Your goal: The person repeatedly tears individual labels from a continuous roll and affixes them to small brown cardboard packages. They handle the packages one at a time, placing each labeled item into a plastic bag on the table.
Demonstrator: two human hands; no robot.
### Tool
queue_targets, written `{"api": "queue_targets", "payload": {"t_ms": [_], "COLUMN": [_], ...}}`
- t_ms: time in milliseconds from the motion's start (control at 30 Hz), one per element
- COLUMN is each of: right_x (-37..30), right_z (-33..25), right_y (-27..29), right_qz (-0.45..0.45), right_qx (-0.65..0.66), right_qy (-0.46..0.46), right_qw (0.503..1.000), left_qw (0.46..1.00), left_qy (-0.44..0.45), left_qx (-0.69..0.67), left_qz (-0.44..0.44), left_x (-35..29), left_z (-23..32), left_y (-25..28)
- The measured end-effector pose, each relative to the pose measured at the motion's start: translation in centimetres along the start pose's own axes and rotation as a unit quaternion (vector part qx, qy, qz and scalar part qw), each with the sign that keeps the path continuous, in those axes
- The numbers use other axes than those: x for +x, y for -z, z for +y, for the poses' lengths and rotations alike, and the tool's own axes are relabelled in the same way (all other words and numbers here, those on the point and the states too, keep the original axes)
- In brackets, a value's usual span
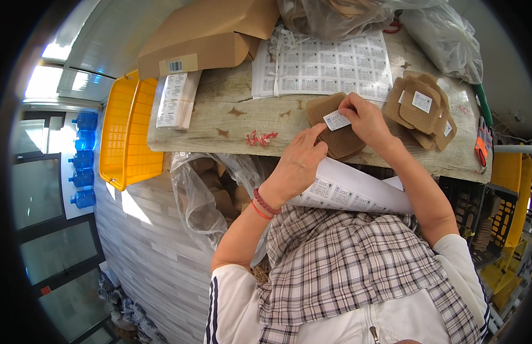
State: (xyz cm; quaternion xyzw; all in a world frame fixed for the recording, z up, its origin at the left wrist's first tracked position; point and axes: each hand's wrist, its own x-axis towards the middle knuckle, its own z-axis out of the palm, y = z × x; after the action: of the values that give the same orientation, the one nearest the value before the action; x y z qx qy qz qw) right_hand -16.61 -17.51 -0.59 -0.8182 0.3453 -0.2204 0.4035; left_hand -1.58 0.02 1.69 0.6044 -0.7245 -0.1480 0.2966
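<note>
A small white printed label [335, 121] lies over the top of a stack of brown textured pads [341, 144] at the table's front edge. My right hand [364, 119] pinches the label's right end between thumb and finger. Close to its left end, my left hand [299, 164] has its index finger stretched out, the fingertip at the label's edge. The other left fingers are loosely bent, with nothing seen in them. Below my hands, a curled sheet of labels [358, 194] rests across my lap against the table edge.
More brown pads, some labelled [421, 102], are piled at the right. Label sheets [329, 66] lie behind, beside a cardboard box [206, 34] and a bundle of printed slips [177, 102]. Plastic bags [444, 40] sit at the back. A yellow basket [128, 132] stands left; an open plastic bag [200, 198] hangs below.
</note>
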Motion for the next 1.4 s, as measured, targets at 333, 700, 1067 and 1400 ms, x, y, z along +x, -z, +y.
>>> {"api": "queue_targets", "payload": {"t_ms": [333,700,1067,1400], "right_x": [-1.0,-1.6,-1.3,-2.3], "right_z": [0.4,0.3,1.4,1.2], "right_y": [-1.2,-1.3,-1.7,9.1], "right_qz": [0.052,0.110,0.225,0.330], "right_qx": [-0.149,-0.118,-0.125,-0.203], "right_qy": [0.120,0.084,0.155,0.056], "right_qw": [0.980,0.983,0.954,0.920], "left_qw": [0.996,0.994,0.995,0.996], "left_qy": [-0.033,-0.029,-0.022,-0.008], "left_qx": [0.076,0.100,0.078,0.061], "left_qz": [-0.038,-0.042,-0.050,-0.060], "left_x": [0.2,0.1,-0.6,-1.6], "left_z": [0.0,0.2,-0.1,-0.9], "left_y": [-0.2,-0.3,-0.3,-0.1]}}
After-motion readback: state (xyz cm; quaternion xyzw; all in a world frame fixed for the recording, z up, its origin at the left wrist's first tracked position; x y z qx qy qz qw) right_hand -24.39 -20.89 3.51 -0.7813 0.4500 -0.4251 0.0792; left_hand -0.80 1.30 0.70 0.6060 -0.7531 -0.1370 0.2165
